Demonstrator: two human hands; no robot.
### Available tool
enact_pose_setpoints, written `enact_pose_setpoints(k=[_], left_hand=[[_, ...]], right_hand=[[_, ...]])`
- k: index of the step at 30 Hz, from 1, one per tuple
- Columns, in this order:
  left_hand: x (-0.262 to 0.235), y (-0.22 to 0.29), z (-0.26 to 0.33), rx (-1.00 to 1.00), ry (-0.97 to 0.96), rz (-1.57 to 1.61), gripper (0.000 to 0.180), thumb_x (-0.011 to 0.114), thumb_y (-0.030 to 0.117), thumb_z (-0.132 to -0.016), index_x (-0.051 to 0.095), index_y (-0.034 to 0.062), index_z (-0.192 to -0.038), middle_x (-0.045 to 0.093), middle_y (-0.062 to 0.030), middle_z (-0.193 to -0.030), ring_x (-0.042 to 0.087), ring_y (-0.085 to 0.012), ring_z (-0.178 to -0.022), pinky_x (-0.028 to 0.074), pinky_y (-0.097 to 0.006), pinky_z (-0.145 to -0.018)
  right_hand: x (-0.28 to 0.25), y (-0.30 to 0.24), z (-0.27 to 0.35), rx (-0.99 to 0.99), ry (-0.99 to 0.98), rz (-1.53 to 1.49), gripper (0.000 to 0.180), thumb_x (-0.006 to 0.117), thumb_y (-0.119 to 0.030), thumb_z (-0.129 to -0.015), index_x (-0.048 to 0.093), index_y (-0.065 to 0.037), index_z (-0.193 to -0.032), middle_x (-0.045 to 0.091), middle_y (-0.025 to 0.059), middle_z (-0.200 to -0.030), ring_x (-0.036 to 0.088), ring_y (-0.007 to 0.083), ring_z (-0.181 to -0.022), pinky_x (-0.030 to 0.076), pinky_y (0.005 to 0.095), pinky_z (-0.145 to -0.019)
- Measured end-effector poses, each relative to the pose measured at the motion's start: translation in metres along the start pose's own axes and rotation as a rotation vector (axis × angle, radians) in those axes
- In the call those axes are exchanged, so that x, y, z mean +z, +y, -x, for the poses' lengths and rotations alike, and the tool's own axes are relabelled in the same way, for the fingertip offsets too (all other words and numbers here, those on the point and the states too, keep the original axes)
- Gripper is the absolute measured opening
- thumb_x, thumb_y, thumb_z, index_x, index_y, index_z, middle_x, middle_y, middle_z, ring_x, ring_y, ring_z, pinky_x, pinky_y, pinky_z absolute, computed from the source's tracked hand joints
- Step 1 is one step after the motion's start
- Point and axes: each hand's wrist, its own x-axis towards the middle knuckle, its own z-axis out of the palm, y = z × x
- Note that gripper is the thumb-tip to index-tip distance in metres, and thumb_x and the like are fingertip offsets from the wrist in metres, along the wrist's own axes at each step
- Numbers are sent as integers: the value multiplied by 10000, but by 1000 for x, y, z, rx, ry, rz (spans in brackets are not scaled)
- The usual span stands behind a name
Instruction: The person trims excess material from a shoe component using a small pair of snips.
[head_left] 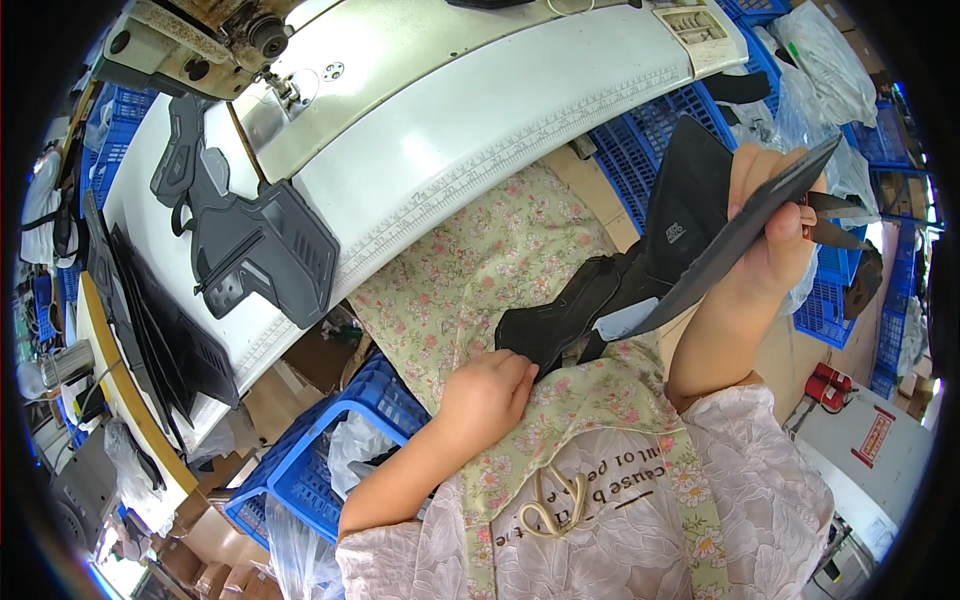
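Note:
A black moulded piece [680,230] with wide panels, a narrower tail and a pale grey patch is held up over my lap. My left hand [485,395] has its fingers closed on the narrow lower end. Higher up, my right hand [775,230] grips the wide part, its fingers wrapped round a panel's edge. Pointed metal scissor blades [840,220] stick out from the same hand; their handles are hidden. A similar black moulded piece [265,245] lies on the white sewing table [480,110], left of my lap.
The sewing machine head [200,45] stands at the upper left, its presser foot above the table. More black pieces [150,320] are stacked at the table's left edge. A blue basket [330,440] with plastic bags sits below. Blue crates [650,140] stand on the right, and a floral apron [500,240] covers my lap.

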Motion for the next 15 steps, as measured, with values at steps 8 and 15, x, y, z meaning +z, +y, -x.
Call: enact_pose_setpoints(k=[8,15], left_hand=[[-2,12,-2,57,-54,-72,127,636,102,-793,563,39,-711,548,-111,-663,564,-300,-598,461,-395,-538],[3,7,-4,78,-104,-82,130,619,96,-806,526,27,-745,534,-132,-702,564,-315,-662,457,-408,-568]], right_hand=[[-2,1,0,1,5,8,323,721,-299,-798,509,-56,-786,435,-5,-611,371,96,-527,257,216,-471],[-1,-1,2,6,39,49,359,746,-325,-769,495,-67,-766,415,-24,-599,359,88,-519,253,215,-471]])
